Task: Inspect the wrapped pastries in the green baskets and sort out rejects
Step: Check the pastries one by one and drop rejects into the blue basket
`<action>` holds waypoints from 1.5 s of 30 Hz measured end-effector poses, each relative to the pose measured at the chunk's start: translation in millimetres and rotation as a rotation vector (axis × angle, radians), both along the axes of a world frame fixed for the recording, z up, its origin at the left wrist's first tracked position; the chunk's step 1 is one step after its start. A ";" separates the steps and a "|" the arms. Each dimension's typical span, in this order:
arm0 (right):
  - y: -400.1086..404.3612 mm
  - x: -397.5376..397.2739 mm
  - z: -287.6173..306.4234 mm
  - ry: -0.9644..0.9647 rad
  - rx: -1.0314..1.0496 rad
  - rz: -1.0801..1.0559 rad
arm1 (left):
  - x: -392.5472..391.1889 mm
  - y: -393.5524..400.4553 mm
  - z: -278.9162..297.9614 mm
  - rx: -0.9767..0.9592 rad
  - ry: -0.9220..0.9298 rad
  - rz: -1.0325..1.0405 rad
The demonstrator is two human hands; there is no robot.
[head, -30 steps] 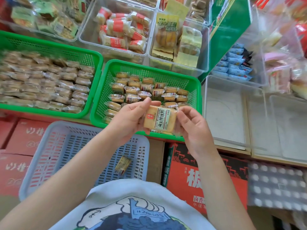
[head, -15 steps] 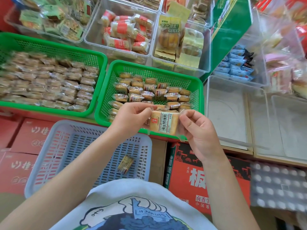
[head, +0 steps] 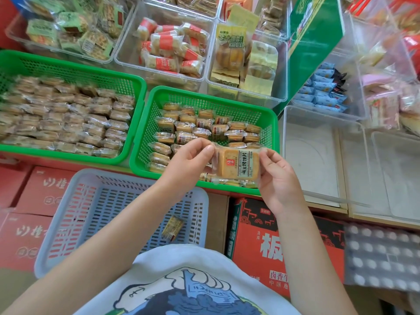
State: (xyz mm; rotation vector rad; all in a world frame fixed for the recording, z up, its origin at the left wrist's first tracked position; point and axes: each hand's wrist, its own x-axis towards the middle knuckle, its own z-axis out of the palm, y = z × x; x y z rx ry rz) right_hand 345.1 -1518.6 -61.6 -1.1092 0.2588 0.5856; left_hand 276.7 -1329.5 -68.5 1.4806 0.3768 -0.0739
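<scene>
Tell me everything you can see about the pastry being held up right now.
The pastry is a flat, golden-brown square sealed in clear plastic wrap, with a white label strip of dark print and a small red mark. It is held face-up over the near edge of the right green basket. The left hand pinches its left wrapper edge; the right hand pinches the right edge.

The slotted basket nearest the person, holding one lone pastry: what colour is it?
Pale blue-grey basket, with one wrapped pastry inside; seen in the head view.
</scene>
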 end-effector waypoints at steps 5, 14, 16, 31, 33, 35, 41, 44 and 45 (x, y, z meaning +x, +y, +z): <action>7.8 0.1 -10.4 -0.044 -0.131 -0.011 | 2.0 1.2 -2.5 -0.188 0.013 -0.019; 22.7 1.5 -15.5 -0.553 -0.704 -0.025 | 17.4 -3.5 -11.9 -0.288 0.172 0.128; 27.3 5.3 -14.6 -0.517 -0.664 -0.074 | 20.4 -3.5 -13.2 -0.328 0.157 0.122; 33.2 51.5 -49.3 0.063 -0.274 -0.013 | 47.8 11.9 -49.1 -0.301 0.190 0.062; 31.4 57.5 -55.7 0.154 -0.261 0.081 | 56.1 18.6 -56.5 -0.291 0.213 0.063; 30.0 65.7 -62.1 0.178 -0.313 0.094 | 65.3 24.4 -67.1 -0.182 0.264 0.044; 31.8 102.7 -85.7 -0.260 -0.786 0.069 | 91.1 36.4 -112.4 0.689 0.228 -0.205; 41.3 118.5 -108.8 -0.374 -0.854 0.224 | 102.0 38.9 -135.2 0.890 0.198 -0.384; 44.8 122.0 -117.9 -0.423 -0.901 0.295 | 103.6 39.5 -143.2 0.904 0.219 -0.428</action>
